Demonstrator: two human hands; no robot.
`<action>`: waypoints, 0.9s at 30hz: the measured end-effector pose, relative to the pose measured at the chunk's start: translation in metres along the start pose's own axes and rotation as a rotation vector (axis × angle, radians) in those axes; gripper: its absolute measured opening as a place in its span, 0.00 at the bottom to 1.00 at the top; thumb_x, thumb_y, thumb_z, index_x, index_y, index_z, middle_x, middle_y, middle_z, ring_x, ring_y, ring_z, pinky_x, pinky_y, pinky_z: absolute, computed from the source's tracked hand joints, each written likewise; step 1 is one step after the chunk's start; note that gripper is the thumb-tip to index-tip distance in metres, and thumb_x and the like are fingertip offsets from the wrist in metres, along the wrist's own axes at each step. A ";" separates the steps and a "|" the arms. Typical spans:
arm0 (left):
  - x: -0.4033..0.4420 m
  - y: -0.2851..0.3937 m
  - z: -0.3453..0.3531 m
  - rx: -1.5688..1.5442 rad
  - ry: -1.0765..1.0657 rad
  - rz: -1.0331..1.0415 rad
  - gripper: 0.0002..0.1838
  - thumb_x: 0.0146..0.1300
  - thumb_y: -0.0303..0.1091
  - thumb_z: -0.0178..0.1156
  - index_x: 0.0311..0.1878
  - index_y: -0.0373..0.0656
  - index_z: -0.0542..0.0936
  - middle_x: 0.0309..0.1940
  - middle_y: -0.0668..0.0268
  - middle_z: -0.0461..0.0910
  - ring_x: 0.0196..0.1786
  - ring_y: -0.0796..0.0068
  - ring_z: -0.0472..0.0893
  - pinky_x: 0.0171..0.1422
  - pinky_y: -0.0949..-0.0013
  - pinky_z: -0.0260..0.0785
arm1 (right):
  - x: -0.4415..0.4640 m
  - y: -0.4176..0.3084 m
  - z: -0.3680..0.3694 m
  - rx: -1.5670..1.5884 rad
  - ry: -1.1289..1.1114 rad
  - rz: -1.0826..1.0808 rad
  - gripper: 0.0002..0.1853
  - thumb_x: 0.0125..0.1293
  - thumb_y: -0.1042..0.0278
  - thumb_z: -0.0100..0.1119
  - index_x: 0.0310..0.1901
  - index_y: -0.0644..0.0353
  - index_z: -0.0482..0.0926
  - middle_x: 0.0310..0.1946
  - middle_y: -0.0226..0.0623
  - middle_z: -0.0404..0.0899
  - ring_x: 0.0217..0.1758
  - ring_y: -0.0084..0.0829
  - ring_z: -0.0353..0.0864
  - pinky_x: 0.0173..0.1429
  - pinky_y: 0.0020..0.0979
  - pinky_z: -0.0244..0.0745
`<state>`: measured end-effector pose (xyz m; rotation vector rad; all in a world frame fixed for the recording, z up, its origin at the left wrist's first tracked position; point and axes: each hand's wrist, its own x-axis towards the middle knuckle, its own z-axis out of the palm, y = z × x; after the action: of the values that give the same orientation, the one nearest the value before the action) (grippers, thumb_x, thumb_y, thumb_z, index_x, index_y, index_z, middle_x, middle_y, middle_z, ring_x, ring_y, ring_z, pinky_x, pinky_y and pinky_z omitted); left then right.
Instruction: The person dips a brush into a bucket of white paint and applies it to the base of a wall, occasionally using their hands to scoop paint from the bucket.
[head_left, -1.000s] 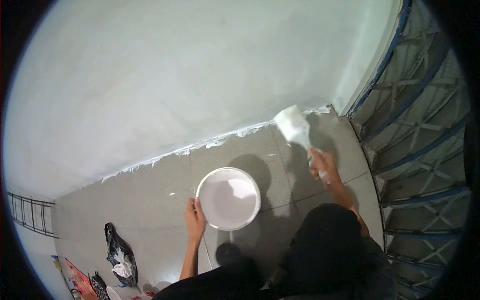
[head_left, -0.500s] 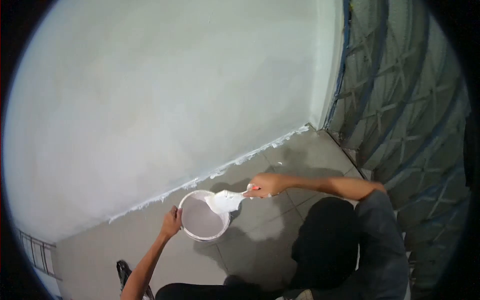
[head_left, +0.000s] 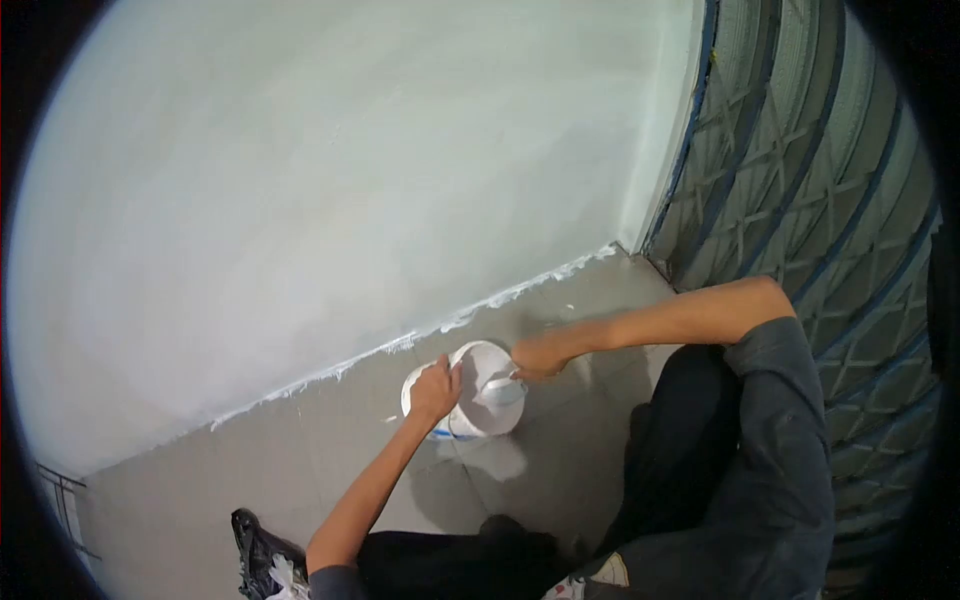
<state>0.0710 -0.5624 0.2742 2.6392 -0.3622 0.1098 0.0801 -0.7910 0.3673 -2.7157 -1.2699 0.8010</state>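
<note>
Your right hand (head_left: 541, 358) is closed round the handle of a brush (head_left: 499, 391), though blur hides exactly how the fingers sit. Your left hand (head_left: 437, 388) grips the side of a white bucket (head_left: 478, 365), fingertips near its rim. The bucket is tipped, its long axis running from the base at your left to the mouth facing your right hand; whether it touches the floor (head_left: 270, 450), you cannot tell from here. The brush head lies inside the mouth, pointing left and down from your right hand, which is the nearer one to the opening. Blue marking (head_left: 440, 434) shows low on the bucket's outside, too small to read. Beyond it, an uneven white strip (head_left: 455, 325) follows the foot of the pale wall (head_left: 350, 180). A folding gate (head_left: 780, 180) stands to your right; a black bag (head_left: 258, 545) lies at lower left. No brand is legible.
</note>
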 end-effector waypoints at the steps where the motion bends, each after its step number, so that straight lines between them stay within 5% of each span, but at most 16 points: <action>1: -0.001 0.002 -0.001 -0.005 -0.005 0.016 0.21 0.66 0.49 0.44 0.39 0.37 0.72 0.28 0.43 0.78 0.33 0.41 0.79 0.37 0.46 0.71 | 0.004 -0.003 -0.001 -0.034 -0.008 0.020 0.22 0.66 0.55 0.49 0.29 0.71 0.79 0.28 0.54 0.80 0.31 0.51 0.79 0.37 0.44 0.72; 5: 0.000 0.009 -0.003 0.026 -0.046 0.069 0.21 0.66 0.49 0.45 0.42 0.37 0.72 0.30 0.44 0.79 0.34 0.44 0.79 0.37 0.47 0.72 | 0.019 -0.004 0.009 -0.211 0.057 -0.118 0.17 0.63 0.62 0.51 0.27 0.69 0.79 0.23 0.52 0.79 0.28 0.49 0.81 0.30 0.45 0.72; 11: 0.009 0.010 0.004 0.094 0.007 0.121 0.20 0.67 0.49 0.45 0.41 0.37 0.69 0.28 0.45 0.78 0.32 0.41 0.78 0.35 0.45 0.70 | 0.038 -0.027 0.036 -0.468 -0.003 -0.025 0.08 0.54 0.69 0.55 0.27 0.60 0.83 0.29 0.45 0.83 0.32 0.42 0.83 0.33 0.42 0.77; 20: 0.023 -0.014 0.012 0.071 -0.003 0.102 0.20 0.66 0.49 0.45 0.39 0.39 0.70 0.27 0.45 0.78 0.33 0.41 0.78 0.36 0.44 0.70 | 0.063 -0.029 0.051 -0.372 0.145 -0.004 0.10 0.54 0.66 0.56 0.33 0.60 0.83 0.32 0.43 0.83 0.38 0.42 0.83 0.38 0.43 0.77; 27: 0.017 -0.009 0.006 0.016 0.032 0.089 0.20 0.66 0.48 0.46 0.37 0.37 0.70 0.24 0.43 0.77 0.31 0.39 0.77 0.34 0.44 0.69 | 0.071 -0.042 0.043 -0.314 0.151 0.058 0.16 0.56 0.54 0.60 0.34 0.60 0.83 0.32 0.41 0.83 0.38 0.42 0.83 0.38 0.42 0.77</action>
<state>0.0898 -0.5617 0.2669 2.6335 -0.4704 0.1840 0.0681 -0.7189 0.3098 -2.9962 -1.3932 0.4176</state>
